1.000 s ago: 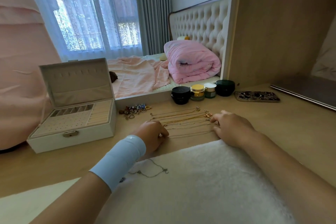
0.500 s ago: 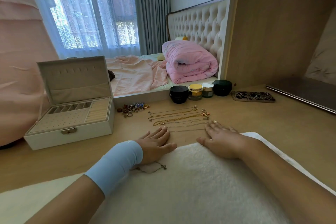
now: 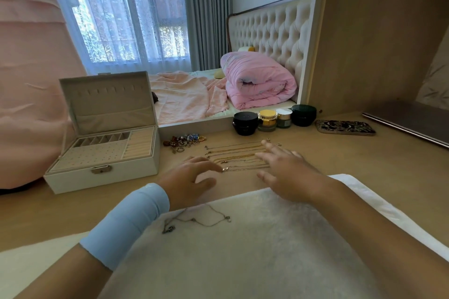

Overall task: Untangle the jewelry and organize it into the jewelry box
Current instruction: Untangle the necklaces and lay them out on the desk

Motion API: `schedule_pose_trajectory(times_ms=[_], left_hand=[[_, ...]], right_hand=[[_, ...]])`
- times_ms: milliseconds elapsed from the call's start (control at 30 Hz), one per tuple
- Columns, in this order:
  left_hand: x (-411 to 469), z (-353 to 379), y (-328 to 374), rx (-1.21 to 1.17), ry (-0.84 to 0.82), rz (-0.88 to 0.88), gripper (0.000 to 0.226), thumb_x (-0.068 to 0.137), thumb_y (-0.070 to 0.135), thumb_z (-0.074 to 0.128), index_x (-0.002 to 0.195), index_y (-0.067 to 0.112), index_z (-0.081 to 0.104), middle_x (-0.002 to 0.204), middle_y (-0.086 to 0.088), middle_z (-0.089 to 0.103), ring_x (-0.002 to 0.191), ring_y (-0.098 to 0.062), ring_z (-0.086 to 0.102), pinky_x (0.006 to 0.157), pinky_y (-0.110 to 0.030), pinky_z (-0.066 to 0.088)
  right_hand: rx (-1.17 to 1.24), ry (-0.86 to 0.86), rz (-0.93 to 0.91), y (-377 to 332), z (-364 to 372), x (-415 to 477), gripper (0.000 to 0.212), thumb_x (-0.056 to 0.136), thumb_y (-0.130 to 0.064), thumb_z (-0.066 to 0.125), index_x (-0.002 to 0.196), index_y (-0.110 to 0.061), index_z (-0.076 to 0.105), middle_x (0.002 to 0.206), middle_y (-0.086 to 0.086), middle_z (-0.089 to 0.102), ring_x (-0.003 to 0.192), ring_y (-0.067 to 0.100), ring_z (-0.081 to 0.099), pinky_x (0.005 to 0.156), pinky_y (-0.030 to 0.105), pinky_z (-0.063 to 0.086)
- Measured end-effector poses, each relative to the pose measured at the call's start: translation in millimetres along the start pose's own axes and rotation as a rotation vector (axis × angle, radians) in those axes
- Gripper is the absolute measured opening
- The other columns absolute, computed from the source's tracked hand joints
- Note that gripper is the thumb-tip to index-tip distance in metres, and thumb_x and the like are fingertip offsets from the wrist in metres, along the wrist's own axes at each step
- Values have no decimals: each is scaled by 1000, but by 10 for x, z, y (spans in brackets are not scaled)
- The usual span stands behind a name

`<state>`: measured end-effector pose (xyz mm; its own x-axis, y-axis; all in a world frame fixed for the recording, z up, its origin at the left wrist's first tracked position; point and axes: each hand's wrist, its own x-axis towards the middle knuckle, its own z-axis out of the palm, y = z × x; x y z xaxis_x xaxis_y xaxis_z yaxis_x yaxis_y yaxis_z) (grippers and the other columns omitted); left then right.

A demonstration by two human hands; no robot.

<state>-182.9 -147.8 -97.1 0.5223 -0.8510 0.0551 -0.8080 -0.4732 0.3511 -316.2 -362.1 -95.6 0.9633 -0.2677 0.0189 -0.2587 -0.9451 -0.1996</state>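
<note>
Several gold chains (image 3: 237, 155) lie in straight rows on the wooden desk. My left hand (image 3: 192, 178) hovers at their left ends with relaxed fingers, holding nothing. My right hand (image 3: 285, 170) is spread flat over their right ends. A thin silver chain (image 3: 199, 219) lies loose on the white fluffy mat (image 3: 255, 250) near my left wrist. The white jewelry box (image 3: 104, 153) stands open at the left, its trays bare. A small heap of rings and charms (image 3: 184, 141) sits beside the box.
Cream jars (image 3: 272, 118) stand in a row at the back of the desk. To their right lie a patterned phone (image 3: 345, 127) and a closed laptop (image 3: 410, 120). A wooden panel (image 3: 379, 31) rises at the right. A bed lies beyond the desk.
Both hands left the mat's edge and moved forward over the gold chains. The silver chain, half covered by my left hand before, now lies in full view.
</note>
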Motion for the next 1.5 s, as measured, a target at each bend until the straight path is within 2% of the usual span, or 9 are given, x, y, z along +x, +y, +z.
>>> schedule_pose_trajectory(times_ms=[67, 233, 533, 700, 967, 1100, 1200, 1333, 1500], left_hand=[[-192, -98, -16, 8, -10, -10, 20, 98, 30, 52, 114, 40, 61, 113, 20, 58, 98, 4, 54, 91, -19, 48], [-583, -169, -92, 44, -67, -18, 14, 92, 33, 62, 104, 41, 65, 96, 23, 59, 87, 1, 56, 71, -7, 43], [-555, 114, -11, -248, 100, 38, 24, 85, 37, 70, 108, 37, 64, 97, 18, 65, 88, 5, 60, 78, -14, 46], [-426, -80, 87, -657, -65, -128, 25, 83, 19, 74, 100, 19, 56, 82, 1, 76, 76, -16, 70, 85, -37, 57], [-316, -612, 116, -925, 94, -40, 19, 99, 9, 49, 86, 8, 64, 63, -4, 58, 58, -17, 53, 61, -25, 49], [-327, -684, 27, -1150, 139, -50, 24, 98, 6, 45, 79, 8, 60, 69, -9, 63, 64, -22, 59, 68, -32, 48], [-326, -707, -72, -927, 248, -155, 20, 98, 11, 50, 84, 13, 65, 80, -3, 70, 73, -17, 63, 69, -25, 49], [-352, -775, -70, -623, 488, -233, 7, 93, 16, 59, 96, 11, 62, 80, -4, 66, 65, -14, 61, 66, -28, 49], [-400, -769, 65, -695, 477, -241, 14, 90, 31, 61, 93, 20, 70, 89, -2, 74, 81, -16, 68, 67, -27, 50]], right_hand=[[100, 42, -127, -240, -66, -68, 37, 102, -42, 52, 138, -34, 54, 142, -14, 49, 131, 9, 44, 113, 38, 37], [173, -250, -315, -705, -61, -158, 16, 87, -43, 74, 103, -41, 70, 96, -20, 58, 84, 1, 52, 73, 19, 41], [190, -281, -306, -785, 17, -99, 6, 90, -40, 71, 89, -35, 72, 100, -16, 59, 89, 4, 56, 76, 23, 48], [638, -218, -222, -782, -70, -50, 15, 102, -23, 53, 93, -20, 64, 93, 5, 66, 81, 14, 59, 78, 33, 49], [1405, -146, -89, -930, -165, 103, 43, 106, -27, 41, 67, -15, 53, 78, 9, 64, 78, 25, 57, 85, 44, 45], [1598, -256, -177, -965, -235, 119, 32, 95, -34, 48, 70, -14, 50, 65, 8, 51, 65, 24, 53, 78, 42, 48], [1593, -252, -242, -992, -300, 131, 31, 96, -29, 44, 81, -10, 62, 66, 9, 53, 63, 23, 54, 75, 42, 50], [1541, -252, -309, -1049, -375, 178, 47, 96, -35, 37, 118, -6, 67, 108, 13, 73, 100, 31, 68, 90, 43, 52], [1435, -202, -294, -1119, -341, 215, 61, 96, -48, 32, 145, -17, 51, 141, -4, 61, 133, 15, 55, 116, 46, 36]])
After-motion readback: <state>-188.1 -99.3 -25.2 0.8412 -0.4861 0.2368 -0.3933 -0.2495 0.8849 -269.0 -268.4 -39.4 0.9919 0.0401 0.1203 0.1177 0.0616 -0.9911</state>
